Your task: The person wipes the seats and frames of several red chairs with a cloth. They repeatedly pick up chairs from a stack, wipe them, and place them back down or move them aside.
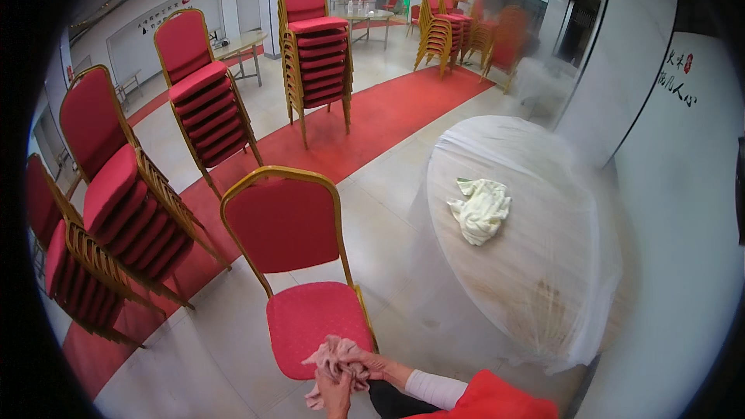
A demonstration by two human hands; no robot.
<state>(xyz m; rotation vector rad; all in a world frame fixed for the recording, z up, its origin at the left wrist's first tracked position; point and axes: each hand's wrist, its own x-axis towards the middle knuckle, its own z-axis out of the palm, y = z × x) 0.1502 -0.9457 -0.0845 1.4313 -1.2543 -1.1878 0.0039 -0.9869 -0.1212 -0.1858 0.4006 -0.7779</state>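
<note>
A crumpled pink cloth [339, 361] is bunched between my two hands, over the front edge of the red seat of a gold-framed banquet chair [317, 320]. My left hand [334, 391] grips the cloth from below, near the bottom of the view. From the right, my right hand [375, 364] holds the cloth's other side. The chair's padded red backrest stands upright beyond the seat. To the right, a crumpled pale yellow-green cloth [482, 209] lies on a round table [524, 262] covered with thin clear plastic sheeting.
Tall stacks of red banquet chairs stand at the left [125, 203], behind [204, 93] and at the back centre [317, 58]. More stacked chairs [445, 35] are farther off. A red floor strip [396, 107] crosses the tiled floor. A white wall panel [681, 186] rises at the right.
</note>
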